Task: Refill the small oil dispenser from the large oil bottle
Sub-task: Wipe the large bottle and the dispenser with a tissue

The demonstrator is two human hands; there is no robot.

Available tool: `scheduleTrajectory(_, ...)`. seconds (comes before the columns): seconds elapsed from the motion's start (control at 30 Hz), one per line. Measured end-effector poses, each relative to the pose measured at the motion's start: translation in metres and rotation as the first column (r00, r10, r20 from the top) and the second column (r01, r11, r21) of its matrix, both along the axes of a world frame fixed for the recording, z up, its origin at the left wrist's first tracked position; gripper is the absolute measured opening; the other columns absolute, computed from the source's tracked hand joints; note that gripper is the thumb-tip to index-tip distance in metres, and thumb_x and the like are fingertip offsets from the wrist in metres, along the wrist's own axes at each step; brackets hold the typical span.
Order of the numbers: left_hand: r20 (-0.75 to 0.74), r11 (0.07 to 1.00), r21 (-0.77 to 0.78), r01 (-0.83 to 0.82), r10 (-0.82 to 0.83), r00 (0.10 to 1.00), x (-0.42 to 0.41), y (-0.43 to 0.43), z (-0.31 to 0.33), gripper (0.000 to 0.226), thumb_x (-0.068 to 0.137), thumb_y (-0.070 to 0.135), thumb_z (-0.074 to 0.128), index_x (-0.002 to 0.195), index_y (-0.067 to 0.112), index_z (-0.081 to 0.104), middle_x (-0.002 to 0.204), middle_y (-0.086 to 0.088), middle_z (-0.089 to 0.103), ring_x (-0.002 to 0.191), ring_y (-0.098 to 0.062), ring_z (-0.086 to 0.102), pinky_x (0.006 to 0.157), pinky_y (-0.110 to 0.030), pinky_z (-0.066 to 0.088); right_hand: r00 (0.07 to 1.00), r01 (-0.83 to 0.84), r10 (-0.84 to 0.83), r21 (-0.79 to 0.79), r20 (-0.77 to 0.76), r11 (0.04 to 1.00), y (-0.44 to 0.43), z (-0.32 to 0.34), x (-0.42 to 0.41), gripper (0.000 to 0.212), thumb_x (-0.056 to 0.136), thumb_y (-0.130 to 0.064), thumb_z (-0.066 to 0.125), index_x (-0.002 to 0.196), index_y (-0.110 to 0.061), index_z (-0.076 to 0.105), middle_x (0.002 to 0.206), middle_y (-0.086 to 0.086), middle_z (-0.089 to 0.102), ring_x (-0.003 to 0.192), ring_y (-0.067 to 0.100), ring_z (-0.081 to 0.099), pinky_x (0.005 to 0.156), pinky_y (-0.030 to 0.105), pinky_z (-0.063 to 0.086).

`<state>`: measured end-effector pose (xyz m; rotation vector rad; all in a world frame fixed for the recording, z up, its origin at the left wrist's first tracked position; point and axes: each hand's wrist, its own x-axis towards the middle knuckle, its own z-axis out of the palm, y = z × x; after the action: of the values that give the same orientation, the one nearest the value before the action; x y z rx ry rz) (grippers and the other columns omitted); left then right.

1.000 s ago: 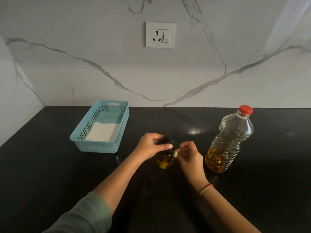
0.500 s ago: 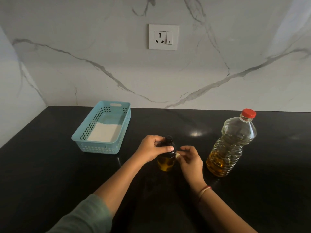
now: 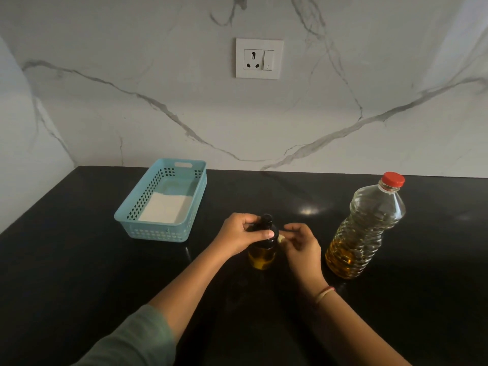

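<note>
The small oil dispenser point(image 3: 262, 256) stands upright in the middle of the black counter, with a black top and yellow oil in its glass base. My left hand point(image 3: 239, 235) grips the dispenser's black top from the left. My right hand point(image 3: 301, 244) sits just right of it and pinches a small pale piece at the dispenser's side. The large clear oil bottle point(image 3: 363, 231) with a red cap point(image 3: 393, 179) stands to the right, about a third full of amber oil, untouched.
A light blue perforated basket point(image 3: 148, 228) holding a white folded cloth point(image 3: 165, 208) lies at the back left of the counter. A marble wall with a socket plate point(image 3: 259, 58) rises behind. The black counter point(image 3: 79, 273) stretches left and front.
My right hand moved in closer to the dispenser's side, its pinched fingers now against the black top. My left hand keeps its grip. The bottle and basket stayed put.
</note>
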<state>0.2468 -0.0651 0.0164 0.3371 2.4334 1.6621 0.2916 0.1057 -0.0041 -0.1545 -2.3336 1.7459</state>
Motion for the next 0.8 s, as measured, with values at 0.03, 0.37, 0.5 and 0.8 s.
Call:
scheduleTrajectory(0.03,-0.001,1.0,-0.005,0.001,-0.001,1.0,0.0,0.0,0.0,0.033,0.076,0.032,0.08,0.106,0.024,0.073,0.102,0.009,0.073,0.104,-0.006,0.066,0.097,-0.038,0.052,1.0,-0.024,0.024,0.001,-0.012,1.0,0.001,0.003,-0.005,0.03,0.086,0.005,0.058,0.107,-0.017,0.055,0.093,-0.007,0.068,0.09,0.0,0.064,0.073,0.012,0.052)
scheduleTrajectory(0.37,0.004,1.0,0.006,-0.023,0.023,1.0,0.003,0.001,0.001,0.032,0.076,0.033,0.08,0.106,0.028,0.072,0.104,0.01,0.073,0.105,-0.005,0.065,0.098,-0.039,0.051,0.983,-0.157,0.165,-0.092,0.085,0.983,0.008,-0.001,-0.012,0.029,0.089,0.005,0.055,0.108,-0.017,0.055,0.095,-0.002,0.07,0.093,0.01,0.067,0.076,0.023,0.056)
scheduleTrajectory(0.5,-0.009,0.999,0.013,-0.03,0.03,1.0,0.004,0.001,-0.002,0.025,0.075,0.034,0.081,0.098,0.036,0.071,0.099,0.011,0.074,0.102,-0.007,0.067,0.096,-0.043,0.052,0.973,-0.231,0.23,-0.178,-0.028,0.957,0.005,0.022,-0.026,0.026,0.089,0.006,0.055,0.106,-0.014,0.056,0.09,-0.003,0.072,0.087,0.006,0.069,0.069,0.017,0.053)
scheduleTrajectory(0.8,0.015,0.999,0.033,-0.032,0.031,0.999,0.002,0.003,-0.005,0.035,0.074,0.03,0.082,0.107,0.027,0.069,0.104,0.007,0.072,0.103,-0.007,0.066,0.097,-0.042,0.051,0.909,-0.375,0.381,-0.072,0.167,0.924,0.012,0.014,-0.046,0.022,0.089,0.005,0.054,0.102,-0.013,0.06,0.089,0.005,0.07,0.087,0.018,0.068,0.074,0.026,0.053)
